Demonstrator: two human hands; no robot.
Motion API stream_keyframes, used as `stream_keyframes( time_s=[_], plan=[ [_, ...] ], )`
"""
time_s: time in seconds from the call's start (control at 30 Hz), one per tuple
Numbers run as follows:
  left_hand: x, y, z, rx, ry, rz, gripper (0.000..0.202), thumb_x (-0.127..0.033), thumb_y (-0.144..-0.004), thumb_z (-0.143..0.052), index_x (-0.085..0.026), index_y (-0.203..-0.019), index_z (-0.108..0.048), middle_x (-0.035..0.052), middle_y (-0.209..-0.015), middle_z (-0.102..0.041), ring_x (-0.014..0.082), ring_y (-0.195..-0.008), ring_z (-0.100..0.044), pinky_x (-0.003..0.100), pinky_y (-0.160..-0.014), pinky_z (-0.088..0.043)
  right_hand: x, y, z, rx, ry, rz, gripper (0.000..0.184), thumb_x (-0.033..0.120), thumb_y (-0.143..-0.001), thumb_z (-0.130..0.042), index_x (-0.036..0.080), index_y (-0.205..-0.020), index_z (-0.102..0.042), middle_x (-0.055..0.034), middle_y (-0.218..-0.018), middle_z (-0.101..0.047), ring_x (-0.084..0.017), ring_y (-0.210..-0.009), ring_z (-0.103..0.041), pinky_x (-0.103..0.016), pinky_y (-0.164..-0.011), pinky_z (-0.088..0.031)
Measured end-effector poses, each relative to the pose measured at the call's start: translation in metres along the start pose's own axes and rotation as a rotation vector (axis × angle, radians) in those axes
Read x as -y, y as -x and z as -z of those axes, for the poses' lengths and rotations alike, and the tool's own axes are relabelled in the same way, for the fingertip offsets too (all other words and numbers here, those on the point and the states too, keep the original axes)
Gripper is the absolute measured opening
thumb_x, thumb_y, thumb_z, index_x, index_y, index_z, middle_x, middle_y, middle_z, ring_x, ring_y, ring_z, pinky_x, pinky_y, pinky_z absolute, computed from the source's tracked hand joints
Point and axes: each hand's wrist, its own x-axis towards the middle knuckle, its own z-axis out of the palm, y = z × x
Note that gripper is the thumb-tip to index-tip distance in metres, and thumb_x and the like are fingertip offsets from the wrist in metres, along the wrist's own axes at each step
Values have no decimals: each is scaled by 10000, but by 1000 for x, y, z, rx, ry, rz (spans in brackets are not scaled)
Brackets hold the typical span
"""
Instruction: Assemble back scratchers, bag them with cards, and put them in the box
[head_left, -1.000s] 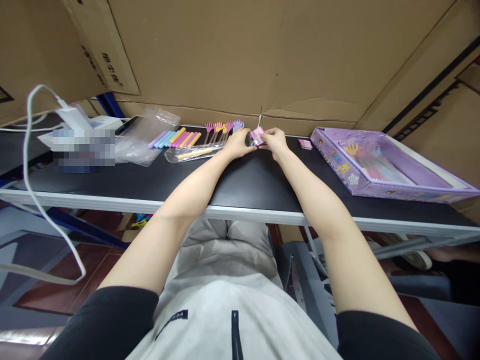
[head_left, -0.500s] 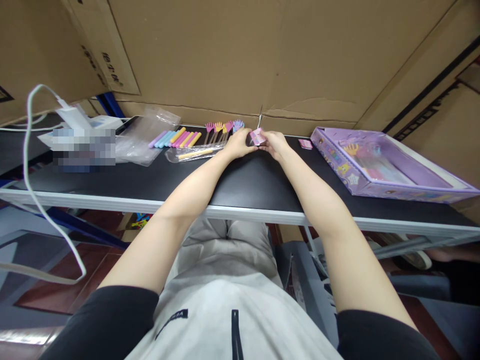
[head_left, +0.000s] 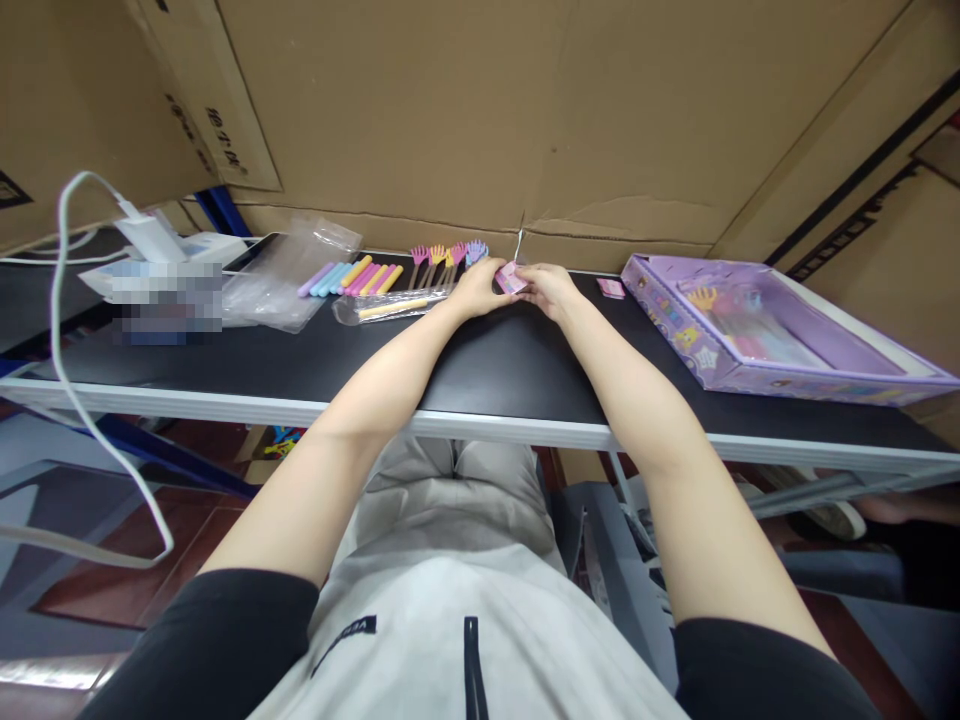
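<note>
My left hand and my right hand meet at the far side of the black table. Both pinch a small pink packet between their fingertips, just above the tabletop. Left of my left hand lies a clear bag with a yellow stick inside. Behind it sit a row of pastel sticks and several small hand-shaped toys.
A purple toy box lies at the right end of the table, with a small pink piece beside it. Empty clear bags and a white charger with its cable are at the left. Cardboard boxes wall the back.
The pink packet has come down slightly toward the table and tilted flatter between my fingertips. My arms have barely moved.
</note>
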Motion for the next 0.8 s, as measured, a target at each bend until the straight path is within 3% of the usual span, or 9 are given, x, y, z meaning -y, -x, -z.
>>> stream_keyframes(
  time_s=[0.1,0.53,0.63,0.8],
  plan=[
    [0,0,1,7,1,13,634,-303,-831,-771,-112,-1419,-628,181,-1474,-688,326,-1378,-635,447,-1210,-480,1,1,2,17,23,-2,245,70,-998,-610,161,-771,-592,-12,-615,-641,-118,-565,-602,-235,-630,-515],
    [-1,0,3,19,-5,27,637,-313,-837,-765,-126,-1431,-627,181,-1483,-676,332,-1407,-615,450,-1230,-467,5,10,2,72,109,20,280,-9,-942,-610,141,-706,-613,-10,-544,-603,-87,-526,-548,-183,-577,-458],
    [0,-1,1,12,-12,41,679,-324,-837,-769,-130,-1467,-602,180,-1530,-648,329,-1445,-594,444,-1242,-453,3,5,2,33,114,42,264,-3,-924,-633,153,-714,-599,-13,-563,-606,-93,-543,-554,-186,-588,-485],
    [0,1,3,31,-67,120,793,-316,-823,-815,-122,-1543,-544,215,-1607,-577,370,-1511,-531,523,-1277,-397,-1,-9,6,-120,131,93,264,-20,-871,-662,182,-726,-573,4,-592,-589,-104,-543,-549,-202,-541,-492]
  ],
)
